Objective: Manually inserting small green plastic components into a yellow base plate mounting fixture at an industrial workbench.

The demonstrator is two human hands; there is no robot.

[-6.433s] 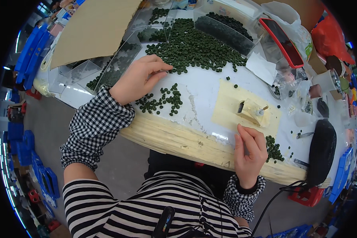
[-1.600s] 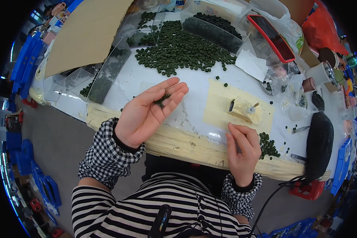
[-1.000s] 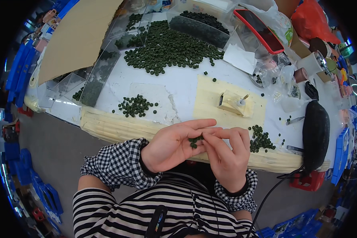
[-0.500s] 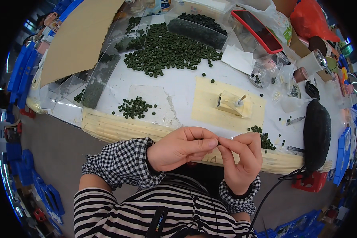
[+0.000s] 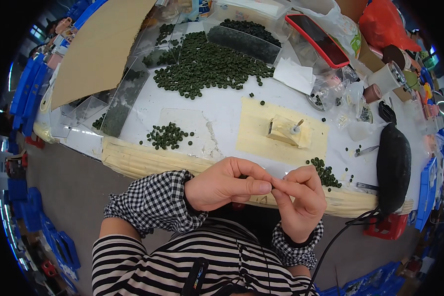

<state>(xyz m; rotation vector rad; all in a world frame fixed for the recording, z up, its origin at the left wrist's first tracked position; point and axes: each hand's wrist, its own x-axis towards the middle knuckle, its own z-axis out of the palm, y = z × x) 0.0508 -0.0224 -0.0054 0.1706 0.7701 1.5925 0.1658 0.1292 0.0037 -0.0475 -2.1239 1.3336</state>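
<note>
I see the L hand [image 5: 224, 185] and R hand [image 5: 301, 202] meet tip to tip by the near edge of the table [image 5: 202, 104]. A tiny dark bead [image 5: 273, 187] is btwn them, mostly hidden. It's right at the fingers: just past the L thumb's tip, on the left side of the R hand's pinch. Both hands are abt equally near; can't say which grips harder. Too small to tell its long way, too.

R fingers are narrow, pinched on the bead. L fingers are curled in, thumb on top, w/ a bit of dark green [image 5: 242, 176] peeking out of the bend. Can't see how many more are inside.

The yellow block [image 5: 291, 131] sits on a yellow sheet [image 5: 251, 140], past the tips & a bit to the right. One small pile [image 5: 167, 136] is off to the left, another pile [image 5: 325, 173] is just past the R hand, & the big heap [image 5: 207, 66] is farther back, nr a red phone [image 5: 318, 39].
</note>
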